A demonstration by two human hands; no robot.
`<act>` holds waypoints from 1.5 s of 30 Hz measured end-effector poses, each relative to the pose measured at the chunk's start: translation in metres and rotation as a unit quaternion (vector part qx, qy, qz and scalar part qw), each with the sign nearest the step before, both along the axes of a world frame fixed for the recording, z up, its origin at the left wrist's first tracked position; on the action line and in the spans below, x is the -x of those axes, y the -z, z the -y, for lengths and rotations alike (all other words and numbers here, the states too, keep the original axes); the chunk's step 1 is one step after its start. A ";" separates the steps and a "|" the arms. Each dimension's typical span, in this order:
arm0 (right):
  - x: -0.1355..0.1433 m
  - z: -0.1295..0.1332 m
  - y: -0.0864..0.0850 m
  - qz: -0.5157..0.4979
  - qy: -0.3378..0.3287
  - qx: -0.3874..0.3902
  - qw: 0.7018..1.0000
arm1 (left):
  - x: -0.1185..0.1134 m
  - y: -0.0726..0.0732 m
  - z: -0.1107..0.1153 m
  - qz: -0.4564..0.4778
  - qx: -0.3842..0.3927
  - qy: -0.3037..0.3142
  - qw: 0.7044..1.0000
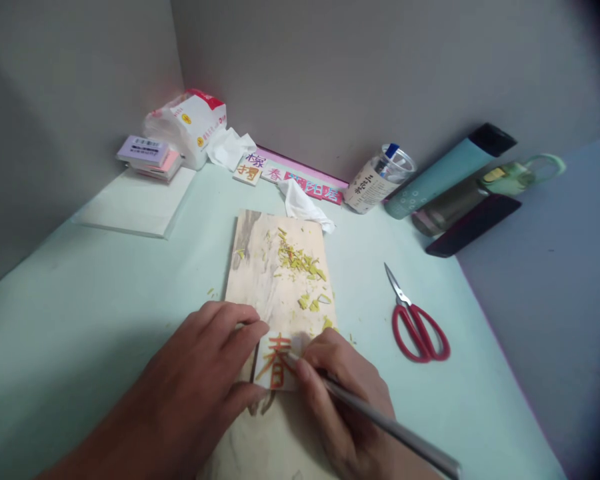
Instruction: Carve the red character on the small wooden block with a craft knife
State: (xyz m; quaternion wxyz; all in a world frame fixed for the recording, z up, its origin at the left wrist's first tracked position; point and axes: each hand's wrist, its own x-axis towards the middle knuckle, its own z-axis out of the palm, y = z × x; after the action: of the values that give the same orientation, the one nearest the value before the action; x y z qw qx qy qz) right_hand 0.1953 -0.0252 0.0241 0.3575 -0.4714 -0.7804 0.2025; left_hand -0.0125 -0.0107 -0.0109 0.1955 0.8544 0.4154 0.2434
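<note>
Steadiness is seemingly given by the left hand (203,357), its thumb and forefinger apart against the left edge of the lettered tile (279,361), near, on the wooden board (257,267). Rightward, a pen-like tool (395,427) is clamped in the right hand (345,387); short, light strokes, guided away from the left fingers, are advised.

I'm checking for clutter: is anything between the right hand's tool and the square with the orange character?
Nothing visible: the slim tool in the right hand reaches the pale square. Yellow shavings lie beyond, on the wooden board.
</note>
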 end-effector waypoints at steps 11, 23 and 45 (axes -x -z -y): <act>0.008 0.001 0.011 0.087 -0.003 -0.164 0.983 | -0.003 -0.006 0.001 0.011 -0.023 -0.002 1.000; -0.001 -0.002 0.001 -0.020 0.013 0.027 0.999 | -0.006 -0.007 0.000 0.008 -0.037 -0.015 0.999; -0.001 0.004 0.016 0.084 0.019 -0.141 0.986 | -0.005 -0.007 0.001 0.008 -0.011 -0.018 1.000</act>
State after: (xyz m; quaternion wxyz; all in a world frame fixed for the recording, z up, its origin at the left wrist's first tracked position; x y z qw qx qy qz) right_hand 0.1963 -0.0295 0.0080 0.3573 -0.4463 -0.8193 0.0430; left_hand -0.0078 -0.0120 -0.0044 0.1854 0.8470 0.4262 0.2582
